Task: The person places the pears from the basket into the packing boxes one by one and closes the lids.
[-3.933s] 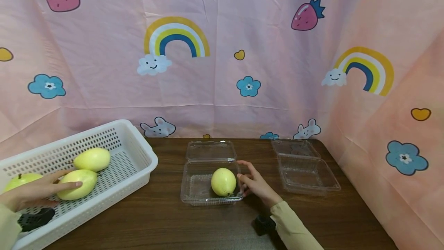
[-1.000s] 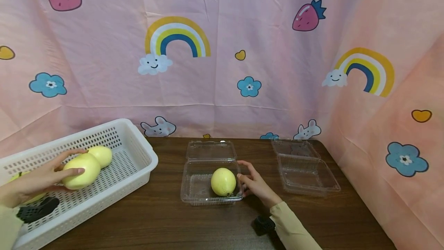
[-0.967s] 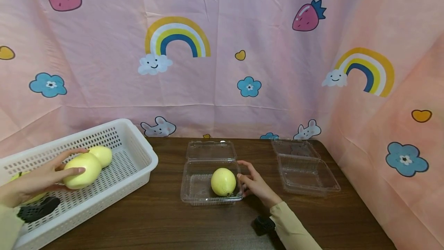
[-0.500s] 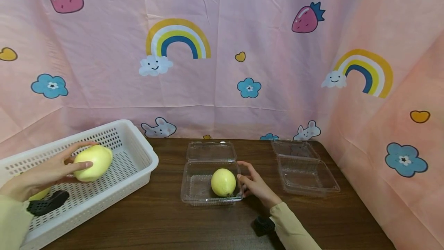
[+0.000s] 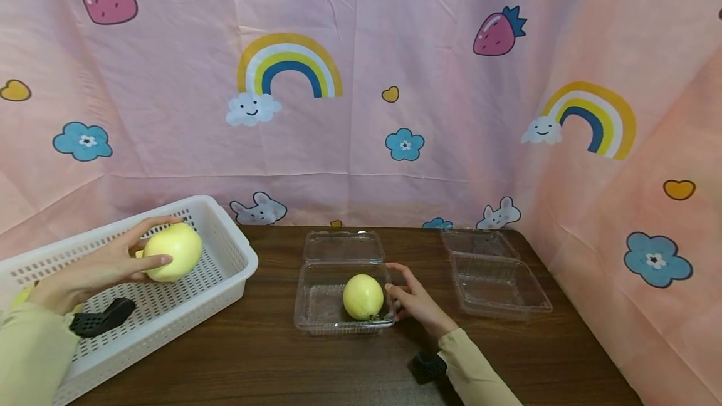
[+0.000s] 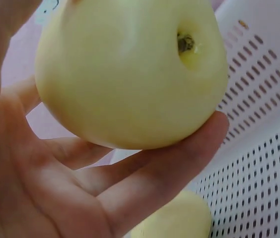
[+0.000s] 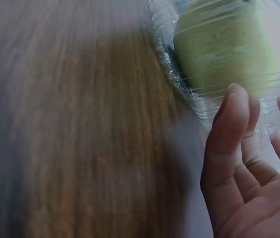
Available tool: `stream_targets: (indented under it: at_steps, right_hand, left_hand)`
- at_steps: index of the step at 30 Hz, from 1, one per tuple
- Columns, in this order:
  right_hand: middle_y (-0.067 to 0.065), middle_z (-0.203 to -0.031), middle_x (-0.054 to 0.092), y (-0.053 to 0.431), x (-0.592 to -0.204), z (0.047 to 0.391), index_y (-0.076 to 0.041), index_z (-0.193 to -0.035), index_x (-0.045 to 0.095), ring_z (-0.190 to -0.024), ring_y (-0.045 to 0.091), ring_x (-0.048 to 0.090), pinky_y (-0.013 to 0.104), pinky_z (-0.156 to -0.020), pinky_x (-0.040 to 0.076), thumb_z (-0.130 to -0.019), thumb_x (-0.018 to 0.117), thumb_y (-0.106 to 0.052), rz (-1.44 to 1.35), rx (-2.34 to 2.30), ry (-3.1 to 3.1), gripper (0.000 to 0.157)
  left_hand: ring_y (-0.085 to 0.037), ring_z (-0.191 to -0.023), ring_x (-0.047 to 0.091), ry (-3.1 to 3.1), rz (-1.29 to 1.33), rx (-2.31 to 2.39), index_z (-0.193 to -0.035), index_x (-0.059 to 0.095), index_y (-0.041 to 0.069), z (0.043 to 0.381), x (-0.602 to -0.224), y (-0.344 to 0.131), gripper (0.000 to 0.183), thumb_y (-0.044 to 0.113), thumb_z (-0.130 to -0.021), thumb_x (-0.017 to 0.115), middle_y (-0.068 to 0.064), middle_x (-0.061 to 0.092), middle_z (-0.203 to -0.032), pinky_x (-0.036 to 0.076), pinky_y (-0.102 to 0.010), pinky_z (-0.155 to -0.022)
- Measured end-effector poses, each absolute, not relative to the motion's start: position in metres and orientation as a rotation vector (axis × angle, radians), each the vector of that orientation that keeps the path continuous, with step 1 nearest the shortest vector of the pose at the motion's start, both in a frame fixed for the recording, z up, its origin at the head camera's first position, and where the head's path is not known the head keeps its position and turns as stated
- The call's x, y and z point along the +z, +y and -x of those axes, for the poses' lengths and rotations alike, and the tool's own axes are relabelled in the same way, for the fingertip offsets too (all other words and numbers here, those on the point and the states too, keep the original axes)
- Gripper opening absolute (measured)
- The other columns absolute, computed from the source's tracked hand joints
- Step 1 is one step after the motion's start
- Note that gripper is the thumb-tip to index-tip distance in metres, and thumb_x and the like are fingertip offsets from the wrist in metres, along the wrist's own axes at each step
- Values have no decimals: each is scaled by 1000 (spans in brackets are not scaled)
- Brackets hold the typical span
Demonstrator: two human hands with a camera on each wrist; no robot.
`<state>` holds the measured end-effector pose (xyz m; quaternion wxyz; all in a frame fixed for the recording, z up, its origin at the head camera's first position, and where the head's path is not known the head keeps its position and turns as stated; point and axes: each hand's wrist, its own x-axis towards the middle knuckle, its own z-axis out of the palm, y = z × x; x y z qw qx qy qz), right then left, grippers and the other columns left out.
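My left hand (image 5: pixel 109 265) grips a pale yellow pear (image 5: pixel 173 252), thumb on the near side and fingers round the far side, above the white perforated basket (image 5: pixel 234 281). In the left wrist view the held pear (image 6: pixel 125 79) shows its dimpled end, and another pear (image 6: pixel 177 218) lies lower down. My right hand (image 5: pixel 420 299) touches the right side of a clear hinged plastic box (image 5: pixel 316 321), its lid folded back. One pear (image 5: pixel 363 297) sits in the right half of that box. The right wrist view shows the fingertips (image 7: pixel 234 99) against the box wall.
A second clear plastic box (image 5: pixel 496 287) stands lid-up on the right of the dark wooden table (image 5: pixel 271 362). Part of a pear (image 5: pixel 24 296) shows in the basket beside my left wrist. A patterned pink cloth (image 5: pixel 316 149) hangs behind the table.
My left hand has lifted the pear from the basket floor and moved it rightward and up, away from the others. The right hand and both boxes stay in place.
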<state>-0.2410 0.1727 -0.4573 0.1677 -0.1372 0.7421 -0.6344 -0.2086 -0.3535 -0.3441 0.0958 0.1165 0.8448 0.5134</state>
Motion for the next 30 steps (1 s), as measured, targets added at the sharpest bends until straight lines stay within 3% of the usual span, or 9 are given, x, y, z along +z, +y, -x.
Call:
stream_targets:
  at_steps: [10, 18, 25, 30]
  right_hand:
    - [9, -84, 54, 172, -455, 240, -17, -148, 28, -61, 18, 56, 37, -55, 52, -101, 53, -20, 392, -1803, 2112, 53]
    - [9, -81, 55, 173, -455, 241, -17, -148, 28, -61, 18, 56, 36, -55, 51, -101, 53, -20, 387, -1792, 2129, 53]
    - [9, -84, 54, 172, -456, 241, -18, -148, 28, -61, 18, 56, 37, -55, 51, -101, 53, -21, 383, -1787, 2134, 54]
    - [9, -84, 54, 172, -457, 241, -17, -148, 29, -61, 18, 56, 36, -55, 51, -101, 53, -21, 386, -1789, 2133, 53]
  left_hand:
    - [-30, -90, 63, 2488, -361, 1546, -148, 24, 34, 214, -335, -332, 73, 8, -93, 64, -39, 35, -122, 56, -41, -71]
    - [-25, -86, 61, 2506, -412, 1525, -146, 24, 35, 220, -335, -321, 70, 8, -94, 63, -32, 43, -115, 55, -37, -68]
    - [-25, -84, 59, 2505, -451, 1538, -147, 24, 33, 223, -333, -310, 72, 6, -93, 64, -35, 39, -124, 51, -33, -64]
    - [-29, -90, 58, 2502, -476, 1529, -149, 21, 28, 225, -333, -304, 74, 9, -92, 65, -35, 37, -128, 53, -38, -67]
